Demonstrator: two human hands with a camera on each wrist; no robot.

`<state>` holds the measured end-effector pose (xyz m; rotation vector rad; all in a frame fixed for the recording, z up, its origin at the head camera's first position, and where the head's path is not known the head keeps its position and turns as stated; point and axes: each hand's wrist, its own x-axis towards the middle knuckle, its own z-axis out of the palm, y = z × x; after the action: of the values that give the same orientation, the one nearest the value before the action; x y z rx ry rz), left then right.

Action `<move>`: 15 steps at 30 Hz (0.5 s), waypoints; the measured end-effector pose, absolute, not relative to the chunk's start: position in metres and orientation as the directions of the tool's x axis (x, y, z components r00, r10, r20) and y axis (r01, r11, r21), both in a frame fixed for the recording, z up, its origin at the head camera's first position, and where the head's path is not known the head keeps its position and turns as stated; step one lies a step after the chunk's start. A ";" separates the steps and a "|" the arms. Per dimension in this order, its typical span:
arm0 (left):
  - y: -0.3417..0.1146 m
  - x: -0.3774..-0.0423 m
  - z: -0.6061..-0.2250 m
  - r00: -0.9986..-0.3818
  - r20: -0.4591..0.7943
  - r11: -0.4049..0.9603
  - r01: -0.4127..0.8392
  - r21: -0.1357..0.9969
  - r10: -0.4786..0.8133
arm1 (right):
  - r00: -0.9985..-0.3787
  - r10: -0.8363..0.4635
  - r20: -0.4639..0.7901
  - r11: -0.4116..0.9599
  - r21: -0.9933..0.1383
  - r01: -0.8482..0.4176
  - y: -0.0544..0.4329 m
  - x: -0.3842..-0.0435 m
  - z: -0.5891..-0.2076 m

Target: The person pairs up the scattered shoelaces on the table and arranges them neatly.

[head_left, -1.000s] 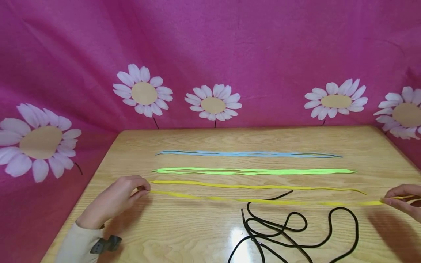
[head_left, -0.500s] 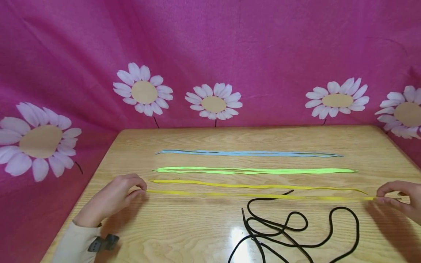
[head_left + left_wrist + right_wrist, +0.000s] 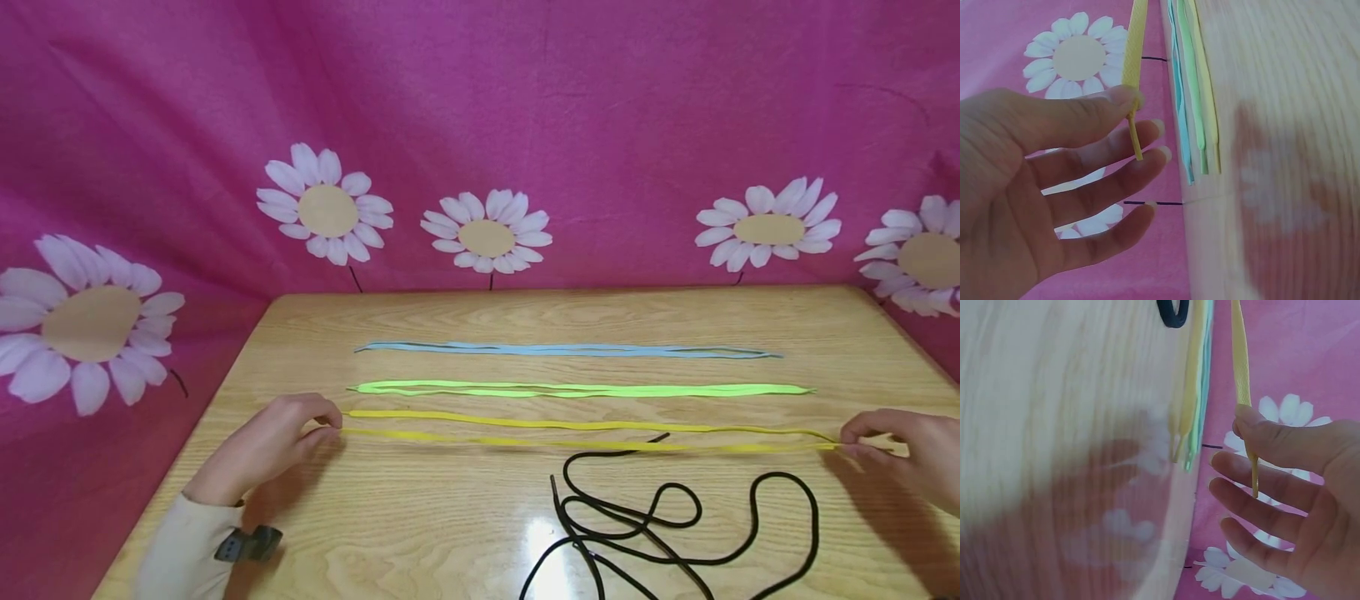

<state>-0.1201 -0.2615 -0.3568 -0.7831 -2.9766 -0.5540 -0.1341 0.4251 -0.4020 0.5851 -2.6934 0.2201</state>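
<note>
Left hand (image 3: 277,442) pinches one end of a long, flat yellow woven lace (image 3: 517,443) between thumb and index finger; right hand (image 3: 911,454), partly cut off by the head view's right edge, pinches the other end likewise. Fingertips hide both lace ends in the head view; wrist views show the thin tips poking out past the thumbs. Lace is strung between the hands above the light wood-grain table (image 3: 375,517), crossing over one tip of a round black cord (image 3: 815,517). Any sag mid-span: cannot tell.

Just beyond, a second flat yellow lace (image 3: 525,424) lies on the table, its ends close to the fingertips in the head view but apart in the wrist views. Next come a neon-green flat lace (image 3: 675,392) and a light-blue flat lace (image 3: 555,352), strands side by side; one folded or two each, unclear. Black cord loops run off the bottom edge.
</note>
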 end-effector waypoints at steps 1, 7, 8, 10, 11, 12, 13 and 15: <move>-0.261 -0.121 -0.358 -0.877 0.098 0.813 0.474 0.339 0.470 | -0.854 -0.363 0.373 0.907 -0.070 -0.416 0.424 -0.135 -0.402; -0.257 -0.128 -0.369 -0.882 0.054 0.798 0.448 0.403 0.468 | -0.908 -0.328 0.261 0.925 -0.107 -0.365 0.421 -0.139 -0.403; -0.257 -0.129 -0.371 -0.881 0.043 0.795 0.445 0.413 0.470 | -0.909 -0.327 0.260 0.924 -0.113 -0.365 0.421 -0.140 -0.404; -0.257 -0.130 -0.376 -0.874 0.026 0.787 0.449 0.423 0.485 | -0.904 -0.333 0.269 0.918 -0.126 -0.376 0.421 -0.140 -0.406; -0.257 -0.130 -0.378 -0.868 0.024 0.783 0.460 0.418 0.496 | -0.899 -0.337 0.279 0.916 -0.123 -0.381 0.421 -0.140 -0.408; -0.258 -0.130 -0.380 -0.863 0.025 0.782 0.470 0.410 0.505 | -0.892 -0.347 0.291 0.911 -0.120 -0.394 0.422 -0.140 -0.409; -0.258 -0.130 -0.381 -0.860 0.023 0.782 0.475 0.404 0.510 | -0.887 -0.354 0.296 0.908 -0.119 -0.402 0.423 -0.139 -0.410; -0.260 -0.130 -0.384 -0.855 0.016 0.778 0.480 0.404 0.519 | -0.882 -0.362 0.302 0.903 -0.122 -0.412 0.426 -0.138 -0.412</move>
<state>-0.1296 -0.2599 -0.3840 -0.8593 -3.0524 -0.6521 -0.1378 0.4259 -0.4116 0.5800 -2.7937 0.2647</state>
